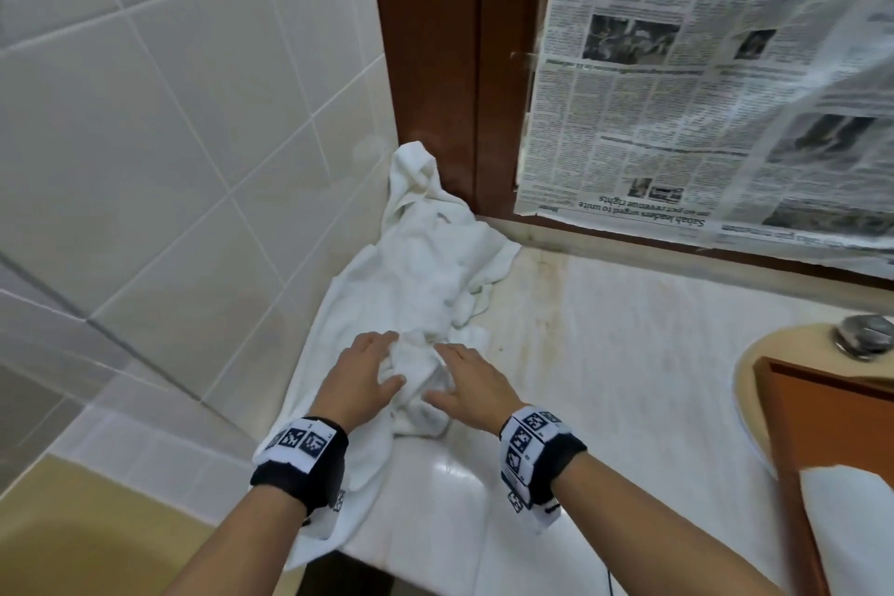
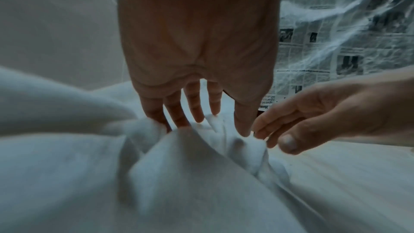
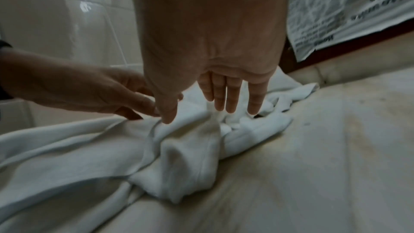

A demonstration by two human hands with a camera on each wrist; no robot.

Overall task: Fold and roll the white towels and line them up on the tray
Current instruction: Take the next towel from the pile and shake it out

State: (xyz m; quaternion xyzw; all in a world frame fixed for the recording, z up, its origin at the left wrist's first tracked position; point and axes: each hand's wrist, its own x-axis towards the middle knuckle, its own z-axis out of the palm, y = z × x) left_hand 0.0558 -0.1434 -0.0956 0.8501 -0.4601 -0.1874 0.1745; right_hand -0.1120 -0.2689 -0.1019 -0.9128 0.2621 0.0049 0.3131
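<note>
A pale, stained marble counter is running across the lower middle of the frame, meeting cream wall tiles at left and a newspaper taped to a wood-framed pane at upper right. White towels are lying crumpled at centre — both the left hand and right hand are resting on them, fingers relaxed. An orange tray is sitting at lower right.

two hands, one heap of white towels, one tray, one newspaper.
</note>
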